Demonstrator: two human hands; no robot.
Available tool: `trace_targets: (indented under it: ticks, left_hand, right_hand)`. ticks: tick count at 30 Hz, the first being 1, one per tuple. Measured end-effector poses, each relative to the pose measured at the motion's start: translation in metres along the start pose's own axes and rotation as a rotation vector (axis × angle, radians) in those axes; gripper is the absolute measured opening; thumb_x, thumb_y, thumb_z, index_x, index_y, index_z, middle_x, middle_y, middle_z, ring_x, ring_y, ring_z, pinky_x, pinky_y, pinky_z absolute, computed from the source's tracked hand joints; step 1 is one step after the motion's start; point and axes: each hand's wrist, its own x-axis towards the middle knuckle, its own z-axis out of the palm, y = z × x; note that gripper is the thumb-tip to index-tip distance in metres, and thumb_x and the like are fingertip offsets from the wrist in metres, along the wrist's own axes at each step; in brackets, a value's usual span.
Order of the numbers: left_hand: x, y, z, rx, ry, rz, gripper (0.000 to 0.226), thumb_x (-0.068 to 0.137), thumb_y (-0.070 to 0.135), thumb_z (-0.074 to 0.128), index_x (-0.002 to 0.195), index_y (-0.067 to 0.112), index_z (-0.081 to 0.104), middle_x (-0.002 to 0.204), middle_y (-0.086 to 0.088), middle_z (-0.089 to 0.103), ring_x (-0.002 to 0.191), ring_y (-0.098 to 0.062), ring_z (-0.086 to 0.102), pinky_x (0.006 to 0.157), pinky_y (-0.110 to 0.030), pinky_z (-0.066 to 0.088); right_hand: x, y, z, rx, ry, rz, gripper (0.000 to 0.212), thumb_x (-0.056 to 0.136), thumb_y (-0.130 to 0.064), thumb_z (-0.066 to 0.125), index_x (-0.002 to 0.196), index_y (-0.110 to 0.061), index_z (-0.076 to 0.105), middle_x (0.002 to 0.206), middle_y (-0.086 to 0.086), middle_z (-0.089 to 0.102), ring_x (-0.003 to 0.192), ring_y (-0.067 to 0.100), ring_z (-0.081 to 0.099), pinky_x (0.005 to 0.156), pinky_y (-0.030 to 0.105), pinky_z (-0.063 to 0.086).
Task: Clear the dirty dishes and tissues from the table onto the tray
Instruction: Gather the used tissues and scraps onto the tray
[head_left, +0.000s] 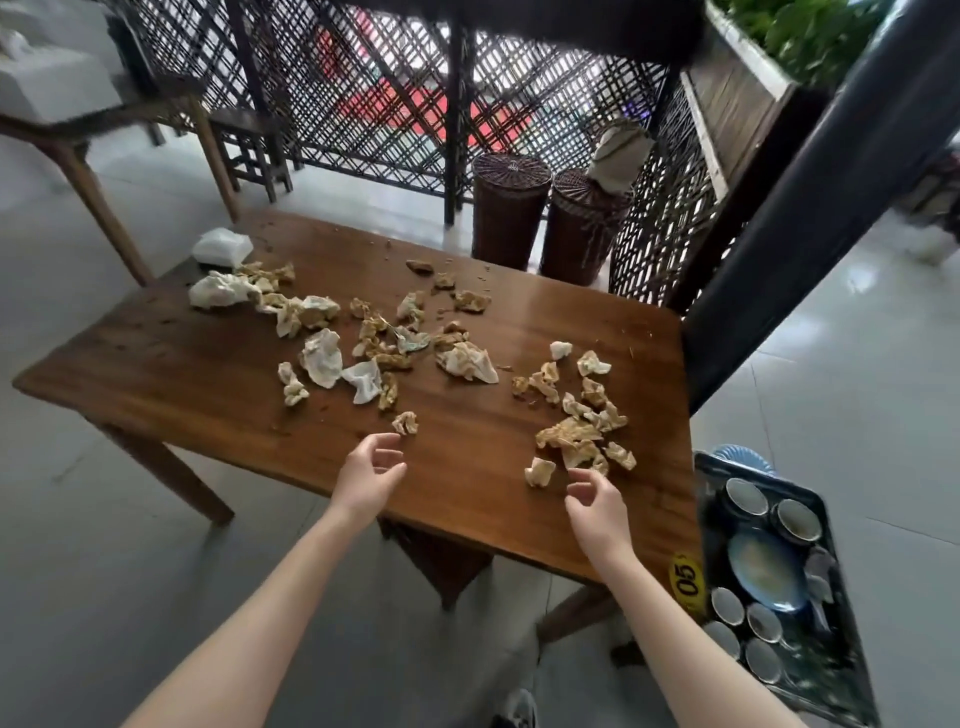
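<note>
Hovering over the near edge of the wooden table (182, 374), both my hands held nothing. My left hand (369, 478) had its fingers loosely curled with the thumb apart, just short of a small crumpled tissue (405, 422) and not touching it. My right hand (597, 506) was curled just as loosely, its fingertips near another stained tissue (539, 472) at the edge of the right-hand pile of tissues (576, 426). More dirty tissues (363, 348) lay scattered across the middle of the tabletop and toward its far left corner, where a white tissue pack (222, 247) sat. No dishes were on the table. The dark tray (826, 670) stood off my right side, beside the table's near right corner, already carrying several small cups (745, 496) around a blue plate (766, 571). A yellow tag (687, 579) reading 05 marked that corner. Beyond the table stood two wicker baskets (509, 202) against a lattice screen (363, 104).
</note>
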Motion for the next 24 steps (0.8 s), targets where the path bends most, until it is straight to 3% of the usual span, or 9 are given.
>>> trace_targets:
  ticks: [3, 10, 14, 19, 24]
  left_hand:
    - [0.007, 0.000, 0.013, 0.018, -0.038, 0.003, 0.031, 0.086, 0.010, 0.067, 0.114, 0.020, 0.057, 0.099, 0.001, 0.064, 0.090, -0.012, 0.063, 0.070, -0.019, 0.047]
    - [0.029, 0.008, 0.045, 0.050, -0.113, -0.003, 0.031, 0.087, 0.010, 0.065, 0.115, 0.020, 0.057, 0.101, 0.000, 0.065, 0.088, -0.014, 0.062, 0.070, -0.019, 0.047]
    - [0.049, 0.015, 0.063, 0.065, -0.133, -0.020, 0.032, 0.088, 0.011, 0.065, 0.117, 0.020, 0.057, 0.102, -0.001, 0.065, 0.092, -0.016, 0.063, 0.072, -0.022, 0.049]
    - [0.075, 0.023, 0.093, 0.100, -0.164, -0.061, 0.033, 0.090, 0.015, 0.063, 0.121, 0.021, 0.056, 0.106, 0.001, 0.064, 0.093, -0.012, 0.061, 0.067, -0.017, 0.047]
    - [0.092, 0.033, 0.115, 0.152, -0.203, -0.100, 0.035, 0.091, 0.015, 0.062, 0.124, 0.020, 0.055, 0.110, 0.000, 0.063, 0.097, -0.013, 0.061, 0.067, -0.013, 0.046]
  right_hand:
    - [0.007, 0.005, -0.006, -0.007, 0.037, -0.001, 0.035, 0.087, -0.008, 0.063, 0.121, -0.016, 0.058, 0.111, 0.003, 0.063, 0.096, 0.013, 0.056, 0.083, 0.028, 0.050]
    - [0.022, 0.026, -0.005, -0.023, 0.043, 0.028, 0.043, 0.081, -0.010, 0.070, 0.122, -0.014, 0.057, 0.120, 0.007, 0.055, 0.113, 0.018, 0.052, 0.095, 0.030, 0.043]
    - [0.038, 0.037, 0.000, -0.016, 0.036, 0.027, 0.043, 0.079, -0.012, 0.073, 0.118, -0.017, 0.057, 0.115, 0.001, 0.052, 0.105, 0.010, 0.048, 0.092, 0.024, 0.040]
    - [0.069, 0.043, 0.009, 0.004, 0.112, -0.081, 0.031, 0.078, -0.011, 0.074, 0.105, -0.019, 0.062, 0.098, -0.002, 0.057, 0.097, 0.013, 0.054, 0.086, 0.023, 0.045]
    - [0.101, 0.053, 0.022, -0.172, -0.023, -0.090, 0.056, 0.074, -0.028, 0.079, 0.125, -0.018, 0.057, 0.132, 0.003, 0.051, 0.128, 0.019, 0.042, 0.109, 0.034, 0.035]
